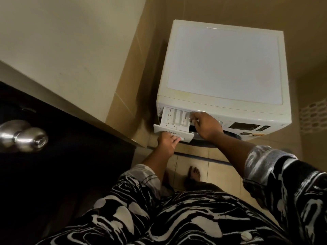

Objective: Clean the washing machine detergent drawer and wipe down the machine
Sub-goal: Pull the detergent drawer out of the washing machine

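Note:
A white front-loading washing machine point(224, 68) stands in a tiled corner. Its detergent drawer point(174, 119) is pulled out at the top left of the front panel, showing three stained compartments. My left hand point(167, 141) grips the drawer's front handle from below, fingers curled into the recess. My right hand point(205, 123) reaches over the drawer's right side, with its fingertips at the drawer's inner right edge near the slot. What those fingers press or pinch is hidden.
A dark door point(53, 156) with a metal knob point(24, 136) stands open at the left, close to the machine. The control panel display point(247, 128) is on the machine's front right. My bare foot point(194, 174) stands on the tiled floor below.

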